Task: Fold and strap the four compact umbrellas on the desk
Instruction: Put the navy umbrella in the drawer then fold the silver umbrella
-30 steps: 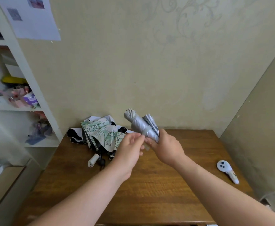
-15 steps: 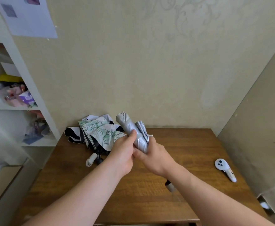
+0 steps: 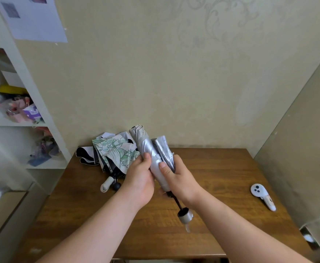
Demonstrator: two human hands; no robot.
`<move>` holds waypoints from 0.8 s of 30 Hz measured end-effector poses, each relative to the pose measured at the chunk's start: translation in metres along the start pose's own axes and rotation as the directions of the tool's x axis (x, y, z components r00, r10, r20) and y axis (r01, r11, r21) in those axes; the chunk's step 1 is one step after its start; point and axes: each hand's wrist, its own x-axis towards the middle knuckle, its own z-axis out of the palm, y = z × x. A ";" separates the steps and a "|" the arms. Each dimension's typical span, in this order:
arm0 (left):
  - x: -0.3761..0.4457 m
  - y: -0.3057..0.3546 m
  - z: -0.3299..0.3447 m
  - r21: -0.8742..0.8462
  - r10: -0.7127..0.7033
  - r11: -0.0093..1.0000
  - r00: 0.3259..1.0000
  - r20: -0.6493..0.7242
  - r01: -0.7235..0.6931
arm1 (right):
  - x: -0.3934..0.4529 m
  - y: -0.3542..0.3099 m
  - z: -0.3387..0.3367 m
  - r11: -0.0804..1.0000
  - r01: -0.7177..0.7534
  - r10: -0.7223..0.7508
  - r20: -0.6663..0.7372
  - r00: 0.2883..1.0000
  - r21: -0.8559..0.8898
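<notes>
The brown wooden desk (image 3: 212, 168) runs across in front of me, butted against the beige wall, with a white shelf unit (image 3: 22, 88) off to the left. At the back left of the desk lies a loose heap of unfolded umbrellas (image 3: 115, 154), a green floral canopy on top, with a white handle and a black one poking out toward me. Above the desk's middle I hold the silver umbrella (image 3: 149, 149) tilted, its tip up and away from me and its handle (image 3: 185, 215) hanging down toward me on a dark shaft. My left hand (image 3: 139, 179) has its fingers curled around the rolled canopy from the left, and my right hand (image 3: 178, 177) grips it from the right, thumb pressed on the fabric. A small white controller (image 3: 262, 198) rests far right on the desk.
</notes>
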 end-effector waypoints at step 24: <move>-0.008 -0.013 -0.007 0.023 -0.198 0.975 0.911 -0.361 0.220 | 0.008 0.003 -0.013 0.330 0.195 -0.443 0.031 0.896 -0.924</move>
